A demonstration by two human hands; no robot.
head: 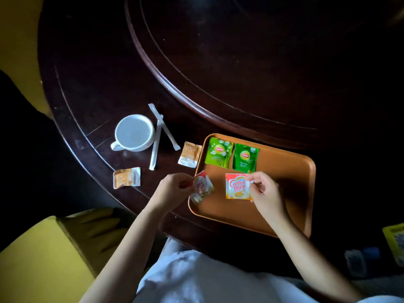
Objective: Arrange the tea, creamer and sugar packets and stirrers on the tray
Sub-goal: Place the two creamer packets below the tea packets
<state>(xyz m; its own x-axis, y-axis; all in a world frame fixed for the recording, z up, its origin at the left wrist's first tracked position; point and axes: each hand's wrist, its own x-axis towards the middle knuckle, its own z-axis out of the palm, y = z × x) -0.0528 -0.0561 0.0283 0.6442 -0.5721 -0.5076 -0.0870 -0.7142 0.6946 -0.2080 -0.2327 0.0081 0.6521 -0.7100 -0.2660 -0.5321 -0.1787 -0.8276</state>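
An orange tray (pixel 284 171) lies on the dark round table. Two green tea packets (pixel 218 152) (pixel 245 158) sit side by side at its far edge. My right hand (pixel 265 191) pinches the right edge of a red and white creamer packet (pixel 237 186) lying flat on the tray. My left hand (pixel 175 188) holds a second creamer packet (pixel 202 189), tilted over the tray's left rim. Two orange sugar packets lie on the table: one (pixel 189 154) just left of the tray, another (pixel 126 177) further left. Two white wrapped stirrers (pixel 165 127) (pixel 155 145) lie crossed beside the cup.
A white cup (pixel 133 132) stands on the table left of the stirrers. A raised inner ring (pixel 175 84) curves across the table behind the tray. A yellow chair (pixel 39 259) is at the lower left, and a yellow box (pixel 395 241) at the right edge.
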